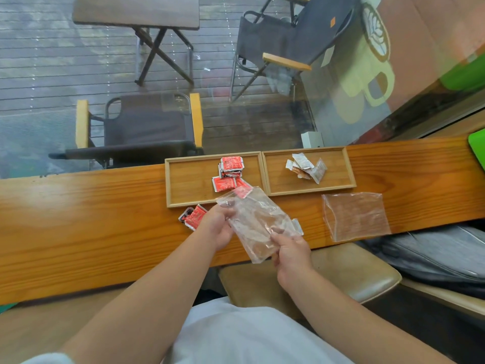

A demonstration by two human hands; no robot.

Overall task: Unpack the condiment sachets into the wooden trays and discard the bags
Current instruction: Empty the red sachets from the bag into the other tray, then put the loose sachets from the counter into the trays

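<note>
Both hands hold a clear plastic bag above the counter's near edge. My left hand grips its left side, my right hand pinches its lower right corner. A red sachet shows at the bag's upper end, over the left wooden tray. That tray holds a pile of red sachets. The right wooden tray holds a few white sachets. Two red sachets lie on the counter in front of the left tray. A second clear bag lies flat to the right.
The wooden counter runs left to right along a window; folding chairs and a table stand outside. A tan stool sits below my right hand, a grey backpack at right, a green object at the far right edge.
</note>
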